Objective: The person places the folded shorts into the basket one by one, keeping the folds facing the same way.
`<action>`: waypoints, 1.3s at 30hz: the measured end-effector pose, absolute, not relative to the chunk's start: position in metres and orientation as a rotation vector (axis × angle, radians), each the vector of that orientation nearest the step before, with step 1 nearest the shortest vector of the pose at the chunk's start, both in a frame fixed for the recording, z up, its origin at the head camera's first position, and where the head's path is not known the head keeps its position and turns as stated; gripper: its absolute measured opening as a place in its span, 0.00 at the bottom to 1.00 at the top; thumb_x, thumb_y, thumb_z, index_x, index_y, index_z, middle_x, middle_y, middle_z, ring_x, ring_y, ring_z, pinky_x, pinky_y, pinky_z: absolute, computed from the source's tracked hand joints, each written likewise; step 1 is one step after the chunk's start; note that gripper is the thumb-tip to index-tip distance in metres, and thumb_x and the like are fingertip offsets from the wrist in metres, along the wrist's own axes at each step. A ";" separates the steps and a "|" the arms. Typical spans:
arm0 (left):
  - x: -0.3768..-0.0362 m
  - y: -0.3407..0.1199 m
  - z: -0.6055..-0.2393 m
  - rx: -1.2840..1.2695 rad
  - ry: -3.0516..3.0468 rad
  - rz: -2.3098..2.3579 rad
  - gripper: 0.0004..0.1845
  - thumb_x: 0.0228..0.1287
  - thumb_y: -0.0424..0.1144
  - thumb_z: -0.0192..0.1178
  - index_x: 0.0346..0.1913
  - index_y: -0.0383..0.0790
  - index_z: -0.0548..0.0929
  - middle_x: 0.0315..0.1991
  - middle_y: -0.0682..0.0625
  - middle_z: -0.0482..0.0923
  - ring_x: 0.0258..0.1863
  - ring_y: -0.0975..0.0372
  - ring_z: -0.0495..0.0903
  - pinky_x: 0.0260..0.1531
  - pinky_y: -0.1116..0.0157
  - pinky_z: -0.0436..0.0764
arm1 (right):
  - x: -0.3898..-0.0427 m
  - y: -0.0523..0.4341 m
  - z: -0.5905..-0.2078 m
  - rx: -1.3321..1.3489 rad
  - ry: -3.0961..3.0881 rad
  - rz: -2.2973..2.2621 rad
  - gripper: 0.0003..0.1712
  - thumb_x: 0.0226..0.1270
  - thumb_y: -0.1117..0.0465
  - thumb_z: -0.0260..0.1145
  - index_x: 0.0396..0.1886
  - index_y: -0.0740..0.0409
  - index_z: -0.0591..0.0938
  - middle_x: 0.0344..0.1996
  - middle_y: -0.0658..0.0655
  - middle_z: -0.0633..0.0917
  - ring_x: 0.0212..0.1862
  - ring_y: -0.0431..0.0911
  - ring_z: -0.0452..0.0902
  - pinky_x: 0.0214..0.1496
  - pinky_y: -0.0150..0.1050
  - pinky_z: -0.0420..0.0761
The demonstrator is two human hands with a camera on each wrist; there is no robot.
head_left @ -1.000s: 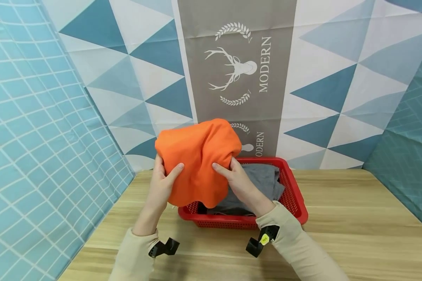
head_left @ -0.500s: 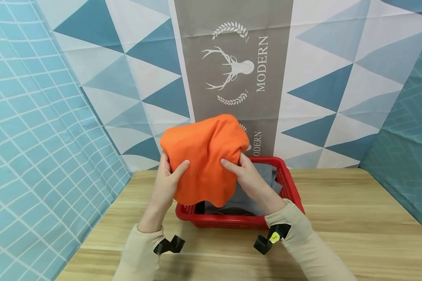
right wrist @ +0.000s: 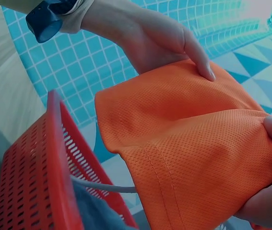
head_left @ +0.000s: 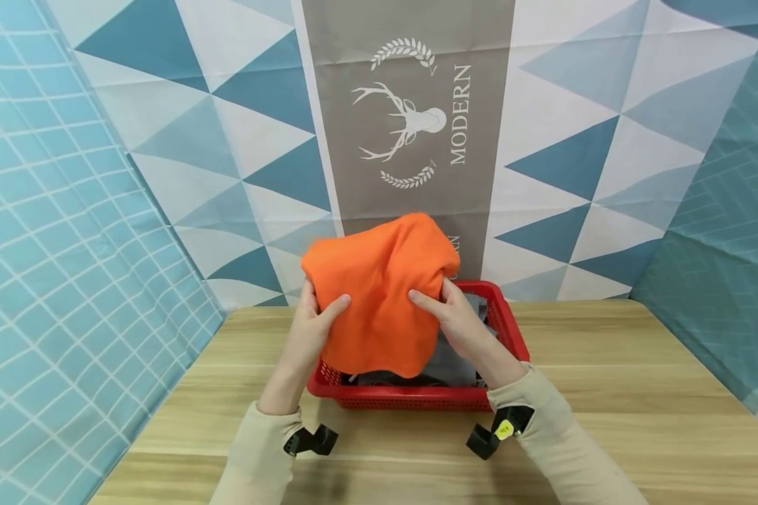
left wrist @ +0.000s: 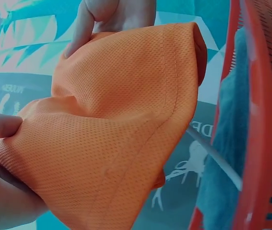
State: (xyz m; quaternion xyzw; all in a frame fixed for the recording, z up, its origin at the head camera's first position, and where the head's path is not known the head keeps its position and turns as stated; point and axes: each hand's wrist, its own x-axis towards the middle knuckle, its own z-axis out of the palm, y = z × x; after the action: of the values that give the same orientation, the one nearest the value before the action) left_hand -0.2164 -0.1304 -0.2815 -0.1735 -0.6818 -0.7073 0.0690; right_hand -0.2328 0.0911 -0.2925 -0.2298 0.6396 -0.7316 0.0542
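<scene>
On light wooden table, red perforated plastic basket holds grey folded cloth. Above basket: left hand and right hand each pinch orange mesh fabric garment, thumbs in front. Behind: blue-triangle patterned backdrop.

orange cloth | pinched by both hands | above red basket

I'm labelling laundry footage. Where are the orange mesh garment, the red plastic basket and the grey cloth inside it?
orange mesh garment (head_left: 379, 301): head view, middle of the held fabric.
red plastic basket (head_left: 410, 400): head view, near front wall.
grey cloth (head_left: 448, 365): head view, fold showing below the right wrist.
</scene>
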 end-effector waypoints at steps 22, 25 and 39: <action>-0.254 -0.110 -0.326 -0.404 -2.180 -2.223 0.33 0.63 0.36 0.54 0.67 0.55 0.50 0.63 0.50 0.59 0.57 0.55 0.66 0.58 0.55 0.65 | -0.246 0.118 -0.320 -0.419 1.962 -2.248 0.31 0.66 0.55 0.57 0.66 0.53 0.58 0.58 0.54 0.68 0.55 0.45 0.67 0.62 0.45 0.66; -0.258 -0.107 -0.335 -0.373 -2.229 -2.181 0.35 0.63 0.35 0.54 0.68 0.54 0.49 0.64 0.50 0.58 0.59 0.55 0.64 0.60 0.54 0.63 | -0.249 0.122 -0.327 -0.401 1.956 -2.251 0.31 0.67 0.55 0.56 0.67 0.53 0.57 0.59 0.54 0.67 0.57 0.45 0.66 0.64 0.46 0.64; -0.276 -0.105 -0.367 -0.096 -2.468 -2.007 0.41 0.61 0.36 0.54 0.70 0.32 0.42 0.70 0.39 0.48 0.66 0.50 0.53 0.65 0.51 0.54 | -0.265 0.132 -0.362 -0.108 1.990 -2.204 0.29 0.70 0.52 0.49 0.65 0.61 0.59 0.56 0.57 0.70 0.49 0.40 0.72 0.61 0.42 0.68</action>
State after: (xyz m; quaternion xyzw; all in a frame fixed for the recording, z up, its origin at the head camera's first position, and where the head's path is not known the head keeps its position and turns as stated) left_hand -0.2759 -0.1050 -0.3671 -0.0303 -0.7753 -0.6306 -0.0204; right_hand -0.2650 0.1319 -0.3619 -0.0363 0.6673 -0.7390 0.0851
